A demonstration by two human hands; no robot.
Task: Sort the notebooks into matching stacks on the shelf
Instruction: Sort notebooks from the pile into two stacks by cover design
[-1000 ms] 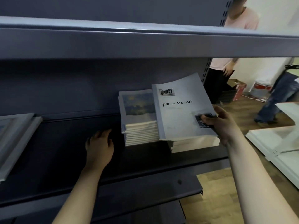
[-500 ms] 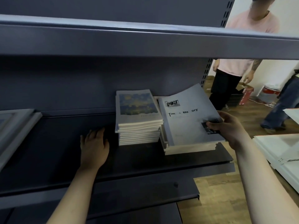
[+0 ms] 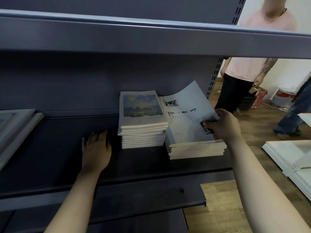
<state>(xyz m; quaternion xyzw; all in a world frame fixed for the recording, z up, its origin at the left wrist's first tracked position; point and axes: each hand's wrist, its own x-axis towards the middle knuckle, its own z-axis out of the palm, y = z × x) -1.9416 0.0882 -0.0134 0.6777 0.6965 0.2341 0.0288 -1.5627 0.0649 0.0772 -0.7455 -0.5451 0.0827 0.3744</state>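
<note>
Two stacks of notebooks stand side by side on the dark shelf (image 3: pixel 50 162). The left stack (image 3: pixel 143 132) has a blue and yellow painted cover on top. The lower right stack (image 3: pixel 196 148) is topped by a grey "Time & Memory" notebook (image 3: pixel 183 118); its far corner curls upward. My right hand (image 3: pixel 222 126) pinches that notebook at its right edge, with its near edge resting on the stack. My left hand (image 3: pixel 96 148) lies flat, palm down, on the shelf just left of the painted stack, holding nothing.
An upper shelf (image 3: pixel 151 34) overhangs the stacks. Grey flat items (image 3: pixel 15 128) lie at the shelf's left end. A person in a pink shirt (image 3: pixel 249 64) stands beyond the shelf's right end, another person's legs (image 3: pixel 294 111) farther right. White panels (image 3: pixel 289 157) lie on the wooden floor.
My right hand has lowered the "Time & Memory" notebook from a raised tilt down onto the right stack. My left hand has stayed flat on the shelf.
</note>
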